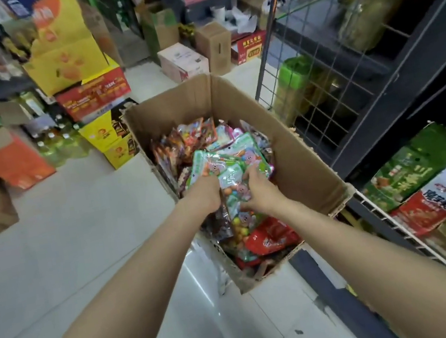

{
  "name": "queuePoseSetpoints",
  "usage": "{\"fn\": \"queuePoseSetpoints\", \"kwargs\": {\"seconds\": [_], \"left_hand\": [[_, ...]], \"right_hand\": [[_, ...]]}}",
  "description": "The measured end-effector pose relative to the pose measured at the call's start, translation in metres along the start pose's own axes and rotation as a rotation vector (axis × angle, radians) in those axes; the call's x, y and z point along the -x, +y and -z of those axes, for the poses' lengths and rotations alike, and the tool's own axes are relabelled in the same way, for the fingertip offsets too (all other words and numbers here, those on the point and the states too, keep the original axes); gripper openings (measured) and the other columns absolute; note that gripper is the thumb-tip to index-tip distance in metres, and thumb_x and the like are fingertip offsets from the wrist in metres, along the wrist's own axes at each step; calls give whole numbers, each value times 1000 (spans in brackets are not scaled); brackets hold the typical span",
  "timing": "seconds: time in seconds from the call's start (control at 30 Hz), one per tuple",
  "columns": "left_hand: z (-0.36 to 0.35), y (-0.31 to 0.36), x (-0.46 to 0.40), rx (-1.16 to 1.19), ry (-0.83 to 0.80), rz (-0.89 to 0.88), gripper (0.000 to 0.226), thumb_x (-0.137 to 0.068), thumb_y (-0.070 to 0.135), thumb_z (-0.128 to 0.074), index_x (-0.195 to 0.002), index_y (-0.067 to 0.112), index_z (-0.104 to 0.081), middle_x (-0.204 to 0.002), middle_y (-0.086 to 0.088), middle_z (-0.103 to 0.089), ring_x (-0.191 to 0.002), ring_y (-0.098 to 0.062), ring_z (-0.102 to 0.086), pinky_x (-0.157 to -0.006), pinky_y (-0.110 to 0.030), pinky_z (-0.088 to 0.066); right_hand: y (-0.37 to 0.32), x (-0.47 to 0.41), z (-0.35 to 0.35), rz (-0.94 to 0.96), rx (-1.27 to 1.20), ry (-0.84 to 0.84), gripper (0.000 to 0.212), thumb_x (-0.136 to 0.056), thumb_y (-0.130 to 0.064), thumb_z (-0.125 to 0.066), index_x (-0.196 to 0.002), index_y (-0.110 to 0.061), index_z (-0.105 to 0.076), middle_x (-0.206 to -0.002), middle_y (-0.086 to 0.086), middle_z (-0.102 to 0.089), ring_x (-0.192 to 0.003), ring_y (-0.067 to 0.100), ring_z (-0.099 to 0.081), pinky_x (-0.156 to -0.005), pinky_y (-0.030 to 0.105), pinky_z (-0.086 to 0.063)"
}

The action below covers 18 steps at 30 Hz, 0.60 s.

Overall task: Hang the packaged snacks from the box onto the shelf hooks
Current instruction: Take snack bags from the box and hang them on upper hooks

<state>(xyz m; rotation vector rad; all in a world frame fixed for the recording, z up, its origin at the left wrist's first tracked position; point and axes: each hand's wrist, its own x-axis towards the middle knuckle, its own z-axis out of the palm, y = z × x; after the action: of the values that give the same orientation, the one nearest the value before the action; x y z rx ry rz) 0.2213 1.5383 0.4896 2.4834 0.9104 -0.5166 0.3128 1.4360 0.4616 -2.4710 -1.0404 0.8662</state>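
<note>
Hands reach down together into an open cardboard box (pixel 294 138) standing on the pale tiled floor (pixel 83 229). Left hand (pixel 205 192) has its fingers curled round the left edge of a bundle of clear snack packets (pixel 229 167) printed with a pink cartoon figure, and right hand (pixel 258 189) grips the bundle's right side, so both are clamped on it at the middle of the box. Red snack packets (pixel 269 238) lie at the near end of the box, more mixed packets at the far end. Just right of the box stands a wire grid panel (pixel 321 109); stacked cartons (pixel 96 98) stand far left.
</note>
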Motion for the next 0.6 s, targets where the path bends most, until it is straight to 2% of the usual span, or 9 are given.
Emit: {"fn": "queuePoseSetpoints", "kwargs": {"seconds": [0.1, 0.17, 0.27, 0.37, 0.43, 0.47, 0.5, 0.53, 0.6], "left_hand": [[2, 2, 3, -89, 11, 22, 34, -90, -7, -37, -122, 1, -47, -131, -20, -37, -113, -38, -50, -100, -51, -39], [0, 1, 0, -132, 0, 41, 41, -89, -6, -38, -126, 8, -47, -137, -18, -27, -114, -37, -49, -103, -55, -35], [0, 0, -3, -138, -2, 57, 41, -89, -3, -39, -124, 14, -51, -138, -17, -25, -116, -35, -47, -106, -54, -29], [5, -2, 0, -81, 49, 10, 33, -91, 2, -43, -117, 18, -55, -128, -13, -41, -118, -33, -46, -97, -48, -33], [8, -5, 2, -61, 120, -59, 15, -91, 10, -52, -101, 19, -58, -109, -7, -56, -109, -30, -53, -83, -39, -35], [9, -7, 4, -38, 147, -92, 5, -90, 15, -57, -92, 18, -56, -97, -4, -59, -102, -29, -56, -77, -36, -36], [12, -10, 7, -4, 172, -124, 9, -89, 19, -61, -86, 16, -52, -86, -2, -59, -94, -28, -58, -72, -33, -38], [16, -11, 11, 28, 191, -154, 14, -89, 21, -62, -85, 14, -51, -79, -1, -57, -86, -27, -58, -68, -32, -40], [27, -11, 19, 137, 266, -203, 18, -89, 24, -63, -89, 10, -52, -78, -3, -58, -75, -26, -56, -68, -34, -45]], "right_hand": [[1, -1, -1, 26, 121, 4, 50, -82, -17, -72, -119, -11, -38, -129, 17, -35, -99, 36, -56, -84, 36, -46], [0, -3, -1, 22, 123, 22, 45, -83, -17, -71, -117, -12, -42, -125, 17, -36, -93, 36, -57, -88, 38, -48], [-1, -2, -3, 36, 132, 45, 35, -84, -17, -70, -111, -14, -48, -123, 15, -37, -89, 35, -57, -85, 36, -45], [-2, 0, -8, 24, 244, 13, 33, -89, -17, -63, -121, -17, -55, -130, 13, -32, -102, 39, -55, -89, 37, -41], [-4, -2, -8, 15, 203, 2, 21, -89, -16, -62, -110, -12, -61, -127, 14, -36, -101, 38, -56, -86, 36, -41], [-4, -4, -5, 21, 151, -5, 8, -88, -14, -63, -95, -10, -62, -122, 16, -41, -97, 36, -57, -82, 34, -41], [-3, -6, -2, 42, 106, -5, 10, -86, -11, -64, -80, -11, -57, -113, 18, -48, -91, 34, -57, -76, 32, -40], [-2, -7, 4, 73, 84, -3, 21, -86, -8, -63, -71, -12, -48, -101, 17, -51, -84, 30, -55, -69, 31, -36], [-1, 0, 25, 159, 55, 51, 23, -88, -7, -58, -74, -11, -41, -83, 11, -49, -76, 23, -47, -62, 31, -27]]}}
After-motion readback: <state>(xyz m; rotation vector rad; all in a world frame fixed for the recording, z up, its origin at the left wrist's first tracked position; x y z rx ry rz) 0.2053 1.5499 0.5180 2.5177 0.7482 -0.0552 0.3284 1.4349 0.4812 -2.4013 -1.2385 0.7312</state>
